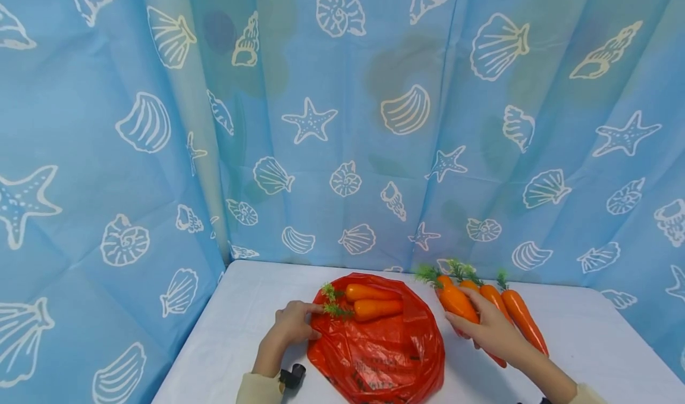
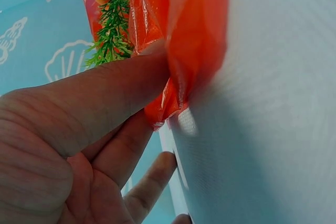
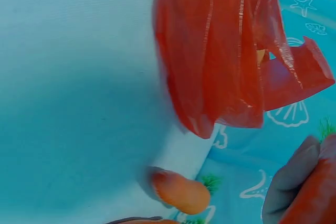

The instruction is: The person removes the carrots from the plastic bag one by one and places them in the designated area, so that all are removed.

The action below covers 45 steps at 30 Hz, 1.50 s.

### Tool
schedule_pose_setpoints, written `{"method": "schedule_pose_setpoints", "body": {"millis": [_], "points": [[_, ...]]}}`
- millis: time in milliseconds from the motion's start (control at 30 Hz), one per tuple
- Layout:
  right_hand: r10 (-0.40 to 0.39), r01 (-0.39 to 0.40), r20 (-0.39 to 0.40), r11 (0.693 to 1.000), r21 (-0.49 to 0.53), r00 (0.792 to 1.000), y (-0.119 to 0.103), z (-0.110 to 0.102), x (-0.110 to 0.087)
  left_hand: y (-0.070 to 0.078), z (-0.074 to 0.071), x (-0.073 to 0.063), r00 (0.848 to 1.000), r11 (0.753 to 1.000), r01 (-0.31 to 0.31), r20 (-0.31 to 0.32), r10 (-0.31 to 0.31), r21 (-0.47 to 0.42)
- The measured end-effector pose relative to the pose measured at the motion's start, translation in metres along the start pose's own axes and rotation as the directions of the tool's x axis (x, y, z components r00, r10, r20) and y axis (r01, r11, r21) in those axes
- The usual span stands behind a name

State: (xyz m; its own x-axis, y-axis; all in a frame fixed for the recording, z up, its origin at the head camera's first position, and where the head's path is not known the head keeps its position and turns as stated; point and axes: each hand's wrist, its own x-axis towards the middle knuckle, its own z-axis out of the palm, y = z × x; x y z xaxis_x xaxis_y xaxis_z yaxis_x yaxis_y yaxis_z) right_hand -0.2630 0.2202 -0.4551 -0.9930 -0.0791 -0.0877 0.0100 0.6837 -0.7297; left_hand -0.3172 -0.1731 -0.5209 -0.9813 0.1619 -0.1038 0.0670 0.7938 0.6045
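A red plastic bag [image 1: 374, 347] lies spread on the white table, its mouth open. Two orange carrots [image 1: 377, 309] with green leafy tops lie inside its far part. At the bag's left edge, my left hand [image 1: 291, 323] pinches the plastic between thumb and fingers, close to the leafy tops [image 2: 113, 30]. To the right of the bag, my right hand [image 1: 489, 329] grips another carrot [image 1: 453, 300], its green top pointing away from me. The right wrist view shows this held carrot [image 3: 315, 195] at the lower right corner, partly cut off.
More carrots lie side by side at the right, the outermost carrot [image 1: 525, 320] beyond my right hand. One carrot [image 3: 181, 192] shows below the bag in the right wrist view. A blue seashell-patterned curtain [image 1: 342, 124] hangs behind and left of the white table [image 1: 241, 297].
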Motion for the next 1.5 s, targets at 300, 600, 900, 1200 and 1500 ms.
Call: {"method": "schedule_pose_setpoints", "body": {"millis": [300, 600, 900, 1200, 1500], "points": [[0.093, -0.099, -0.09, 0.993, -0.061, 0.992, 0.012, -0.004, -0.004, 0.001, 0.001, -0.005, 0.999, 1.0, -0.013, -0.035, 0.013, -0.01], [0.172, -0.178, -0.139, 0.983, -0.039, 0.975, 0.032, -0.005, -0.004, -0.001, 0.003, -0.002, 0.999, 1.0, -0.001, -0.033, 0.001, -0.008], [0.218, -0.237, -0.17, 0.966, -0.1, 0.961, 0.045, 0.001, -0.001, -0.002, 0.004, -0.003, 0.999, 1.0, 0.01, -0.037, -0.011, -0.016], [0.209, -0.235, -0.176, 0.961, -0.148, 0.962, 0.053, 0.006, 0.001, -0.002, 0.004, -0.002, 0.999, 1.0, 0.019, -0.043, -0.02, -0.02], [0.27, -0.289, -0.162, 0.951, -0.11, 0.949, 0.059, 0.013, -0.001, -0.003, 0.006, -0.002, 0.999, 1.0, 0.003, -0.044, -0.003, -0.001]]}}
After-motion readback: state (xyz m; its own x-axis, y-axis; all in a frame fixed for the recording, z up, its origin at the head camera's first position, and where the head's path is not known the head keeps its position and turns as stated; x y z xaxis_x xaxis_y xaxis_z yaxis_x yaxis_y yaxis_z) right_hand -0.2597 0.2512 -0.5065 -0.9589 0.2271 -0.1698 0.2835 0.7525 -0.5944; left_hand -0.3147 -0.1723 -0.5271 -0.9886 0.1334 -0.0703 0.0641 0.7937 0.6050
